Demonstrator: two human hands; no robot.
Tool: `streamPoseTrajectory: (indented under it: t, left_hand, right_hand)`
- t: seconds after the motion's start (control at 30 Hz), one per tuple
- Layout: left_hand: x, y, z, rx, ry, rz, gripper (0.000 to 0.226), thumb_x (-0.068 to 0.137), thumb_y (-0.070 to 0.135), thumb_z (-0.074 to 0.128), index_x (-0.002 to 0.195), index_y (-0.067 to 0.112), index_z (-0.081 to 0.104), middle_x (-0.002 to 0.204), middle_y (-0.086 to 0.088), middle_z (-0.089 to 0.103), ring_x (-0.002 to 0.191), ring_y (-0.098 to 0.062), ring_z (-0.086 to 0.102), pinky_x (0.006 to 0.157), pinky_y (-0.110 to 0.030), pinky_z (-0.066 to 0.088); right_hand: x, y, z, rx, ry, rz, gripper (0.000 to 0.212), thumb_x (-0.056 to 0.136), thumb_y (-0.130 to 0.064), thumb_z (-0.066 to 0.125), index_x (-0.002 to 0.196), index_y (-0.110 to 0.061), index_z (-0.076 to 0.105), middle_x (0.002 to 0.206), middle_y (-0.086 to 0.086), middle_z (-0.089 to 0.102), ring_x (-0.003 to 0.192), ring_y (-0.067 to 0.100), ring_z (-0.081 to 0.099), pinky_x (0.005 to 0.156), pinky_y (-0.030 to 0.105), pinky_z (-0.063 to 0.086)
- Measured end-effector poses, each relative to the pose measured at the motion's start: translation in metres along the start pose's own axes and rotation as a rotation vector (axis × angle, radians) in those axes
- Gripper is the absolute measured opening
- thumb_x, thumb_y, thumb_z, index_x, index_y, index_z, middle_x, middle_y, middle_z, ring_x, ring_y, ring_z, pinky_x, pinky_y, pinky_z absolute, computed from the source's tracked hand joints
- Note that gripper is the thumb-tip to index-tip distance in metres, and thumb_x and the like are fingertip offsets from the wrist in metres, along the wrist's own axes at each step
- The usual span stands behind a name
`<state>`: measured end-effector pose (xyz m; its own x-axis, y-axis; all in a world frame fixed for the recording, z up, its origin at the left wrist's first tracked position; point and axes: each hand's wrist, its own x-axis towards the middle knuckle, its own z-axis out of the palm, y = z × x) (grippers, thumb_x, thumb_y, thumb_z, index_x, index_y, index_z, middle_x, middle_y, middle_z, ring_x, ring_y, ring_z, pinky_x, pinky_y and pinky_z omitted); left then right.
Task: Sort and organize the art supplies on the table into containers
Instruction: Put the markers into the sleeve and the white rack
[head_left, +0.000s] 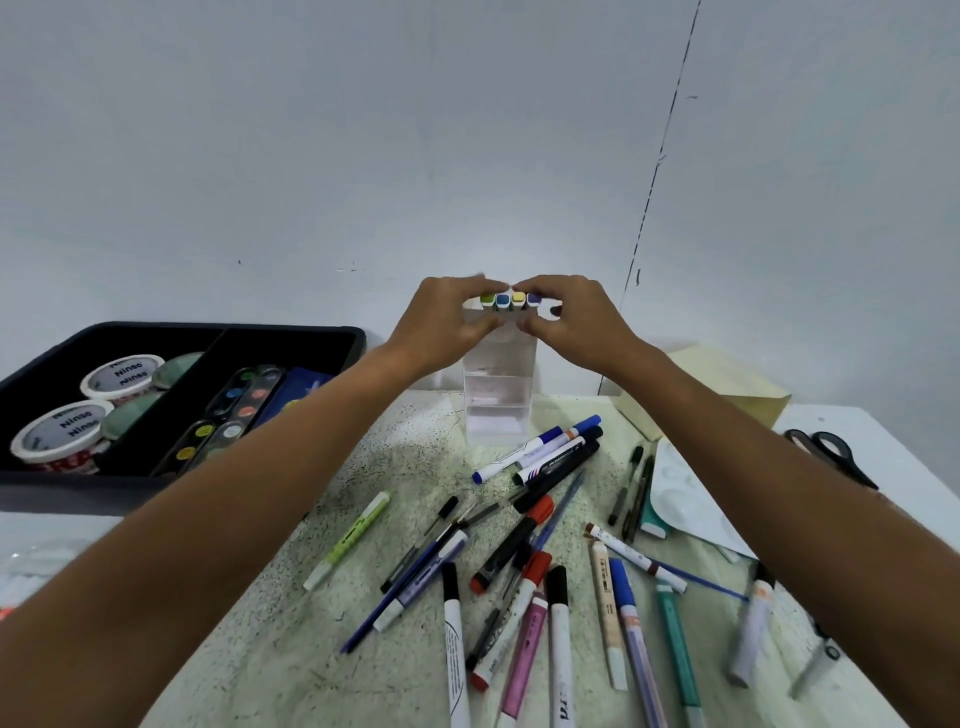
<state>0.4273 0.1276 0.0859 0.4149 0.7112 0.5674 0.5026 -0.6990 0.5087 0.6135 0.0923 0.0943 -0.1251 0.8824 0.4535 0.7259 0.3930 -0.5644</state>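
Four markers (510, 301) w/ green, blue, yellow, purple caps, pinched by left hand (451, 321) & right hand (571, 317)

Setting: a plain craft or hobby desk in a home or studio room; the exact kind of room cannot be told. Evidence: bare white wall (311, 156) with 1 dark vertical crack line (660, 171) directly behind the table (883, 447). Speckled, stained work mat (291, 623) covers the tabletop. Loose markers and pens (519, 571) scattered on it. Black divided tray (332, 338) holds labelled tubs (122, 376) and paint strips (244, 395). Scissors (831, 452) and a white palette (685, 493) lie at right.
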Motion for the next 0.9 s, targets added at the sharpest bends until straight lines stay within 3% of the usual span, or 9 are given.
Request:
streamPoseTrajectory:
  t: [0.1,0.2,0.3,0.43,0.53,0.6,0.77,0.83,0.9]
  left_hand:
    - [-0.019,0.003,0.001,0.017,0.047,-0.021,0.056,0.084,0.012,0.069,0.137,0.014,0.052,0.138,-0.004,0.054,0.136,-0.020,0.040,0.107,-0.036,0.039]
    - [-0.069,0.008,0.007,0.035,0.228,0.005,0.044,0.081,0.010,0.067,0.125,0.011,0.059,0.122,-0.003,0.060,0.117,-0.019,0.048,0.095,-0.032,0.043]
    - [-0.149,-0.003,0.032,0.066,0.017,-0.077,0.035,0.083,0.023,0.066,0.116,0.012,0.066,0.119,-0.003,0.064,0.119,-0.018,0.050,0.102,-0.038,0.042]
    - [-0.229,-0.038,0.063,0.164,-0.361,-0.131,0.065,0.089,0.061,0.043,0.137,0.018,0.054,0.149,-0.003,0.043,0.142,-0.026,0.029,0.114,-0.052,0.028]
    - [-0.241,-0.041,0.067,0.258,-0.411,-0.130,0.079,0.090,0.074,0.015,0.149,0.025,0.033,0.157,0.006,0.015,0.148,-0.023,0.011,0.118,-0.042,0.002]
    - [-0.243,-0.038,0.068,0.285,-0.413,-0.133,0.080,0.089,0.075,0.009,0.151,0.027,0.029,0.158,0.008,0.010,0.148,-0.021,0.005,0.117,-0.039,-0.003]
    - [-0.236,-0.038,0.054,0.200,-0.334,-0.164,0.065,0.095,0.060,0.031,0.144,0.020,0.045,0.152,0.001,0.037,0.142,-0.017,0.027,0.119,-0.042,0.017]
    - [-0.230,-0.044,0.042,0.194,-0.176,-0.187,0.049,0.093,0.041,0.046,0.131,0.013,0.058,0.131,-0.005,0.057,0.123,-0.021,0.049,0.104,-0.047,0.041]
    - [-0.220,-0.049,0.030,0.200,-0.099,-0.310,0.042,0.089,0.030,0.053,0.125,0.010,0.061,0.119,-0.007,0.062,0.113,-0.020,0.051,0.096,-0.047,0.046]
  right_hand:
    - [-0.019,0.000,0.005,-0.057,0.219,-0.065,0.039,0.086,-0.008,0.061,0.124,-0.010,0.062,0.125,0.006,0.060,0.120,0.021,0.050,0.095,0.033,0.046]
    - [-0.061,-0.002,0.021,-0.051,0.321,-0.143,0.030,0.084,-0.008,0.056,0.113,-0.007,0.066,0.111,0.006,0.062,0.109,0.020,0.052,0.083,0.027,0.046]
    - [-0.115,0.004,0.050,-0.082,-0.026,-0.108,0.030,0.090,-0.014,0.056,0.118,-0.010,0.065,0.115,0.007,0.063,0.111,0.019,0.052,0.092,0.032,0.046]
    - [-0.166,0.020,0.096,-0.261,-0.390,-0.067,0.056,0.096,-0.051,0.033,0.141,-0.020,0.047,0.147,0.007,0.045,0.139,0.025,0.035,0.115,0.039,0.027]
    - [-0.179,0.028,0.115,-0.371,-0.522,-0.037,0.090,0.083,-0.074,-0.008,0.152,-0.028,0.024,0.160,0.005,0.021,0.149,0.024,0.011,0.118,0.038,-0.002]
    - [-0.179,0.029,0.120,-0.396,-0.524,-0.054,0.094,0.080,-0.075,-0.015,0.153,-0.028,0.020,0.160,0.006,0.020,0.149,0.023,0.008,0.117,0.035,-0.008]
    - [-0.165,0.029,0.118,-0.346,-0.478,-0.044,0.070,0.093,-0.061,0.021,0.145,-0.020,0.041,0.151,0.008,0.039,0.144,0.024,0.027,0.116,0.031,0.002]
    - [-0.162,0.027,0.116,-0.301,-0.424,-0.025,0.050,0.097,-0.045,0.042,0.137,-0.018,0.052,0.144,0.007,0.047,0.138,0.024,0.034,0.117,0.034,0.012]
    - [-0.161,0.019,0.117,-0.275,-0.370,-0.013,0.040,0.096,-0.041,0.050,0.126,-0.017,0.061,0.139,0.006,0.051,0.134,0.023,0.037,0.117,0.041,0.022]
